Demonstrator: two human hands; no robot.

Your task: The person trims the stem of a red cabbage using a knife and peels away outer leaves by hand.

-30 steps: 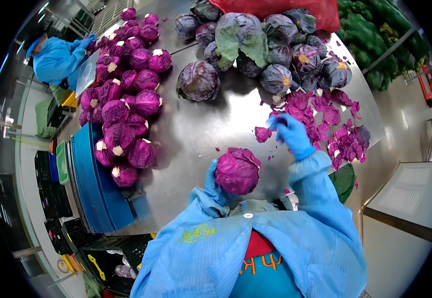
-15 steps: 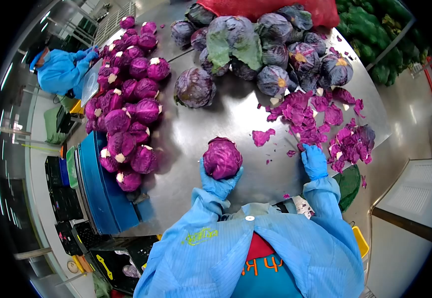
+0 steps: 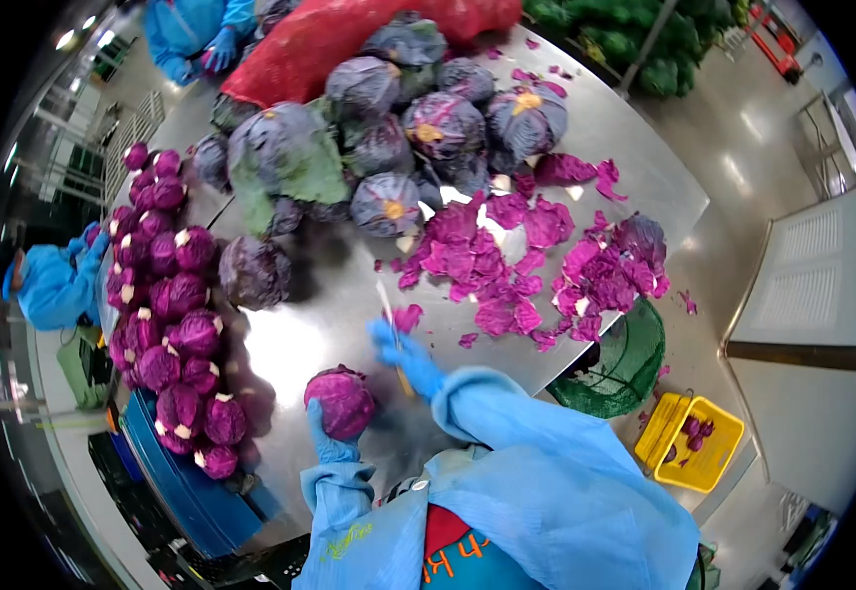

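My left hand [image 3: 332,438], in a blue glove, is closed around a peeled red cabbage [image 3: 340,403] low over the near side of the steel table. My right hand [image 3: 406,360], also gloved, grips a knife [image 3: 387,307], its pale blade pointing away from me and its handle end showing below the fingers. The blade is apart from the held cabbage, to its upper right. Just beyond the right hand lies a small piece of purple leaf [image 3: 408,318]. An unpeeled cabbage [image 3: 255,272] rests farther off to the left.
Peeled cabbages [image 3: 178,295] pile along the left edge, above a blue bin [image 3: 187,482]. Unpeeled cabbages [image 3: 359,88] and a red sack [image 3: 295,49] occupy the back. Loose leaves [image 3: 477,261] cover the right side. A yellow basket [image 3: 689,472] stands on the floor. Two people work beyond.
My view has turned to the right. My right hand, earlier at the leaf pile's near edge, now holds a knife closer to the cabbage. My left hand still holds the peeled cabbage.
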